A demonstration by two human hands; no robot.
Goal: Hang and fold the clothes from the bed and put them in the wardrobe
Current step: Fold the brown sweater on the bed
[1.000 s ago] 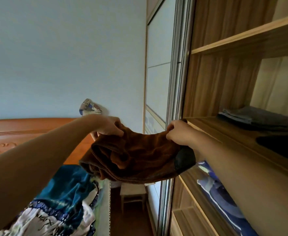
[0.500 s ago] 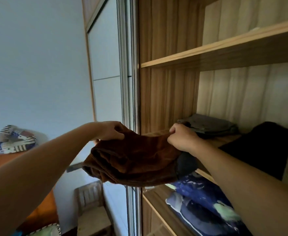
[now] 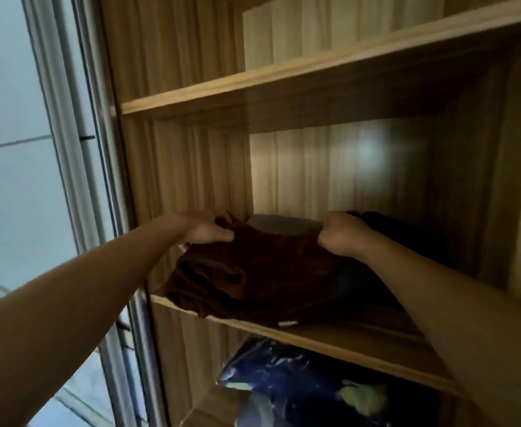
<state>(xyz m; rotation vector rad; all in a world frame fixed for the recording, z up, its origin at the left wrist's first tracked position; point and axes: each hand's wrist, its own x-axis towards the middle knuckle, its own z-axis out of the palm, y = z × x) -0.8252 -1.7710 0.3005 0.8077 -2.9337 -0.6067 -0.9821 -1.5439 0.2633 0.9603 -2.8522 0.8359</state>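
- Head camera looks up into an open wooden wardrobe (image 3: 176,164), with both bare arms reaching forward to its middle shelf (image 3: 330,340).
- I have a folded brown garment (image 3: 265,272) lying on the front of that shelf. Its near left fold hangs a little over the front edge.
- My left hand (image 3: 210,231) grips the garment's far left corner, fingers curled over the fabric. My right hand (image 3: 342,234) is bunched on the far right corner and also holds cloth.
- Just behind the garment sits a folded grey item (image 3: 284,224), and a near-black pile (image 3: 407,238) lies beside it on the right. Blue patterned bedding (image 3: 299,374) fills the compartment below.
- As I judge it, the step in hand is seating the folded garment on the shelf. I would push both hands in evenly so the stack slides back flat, and stop before it rides up onto the grey item.
- I would tuck the overhanging edge inward before letting go, or the layers may slump off the front.
- Both hands should release together, with the fingers drawn out sideways so the top layer is not dragged open.
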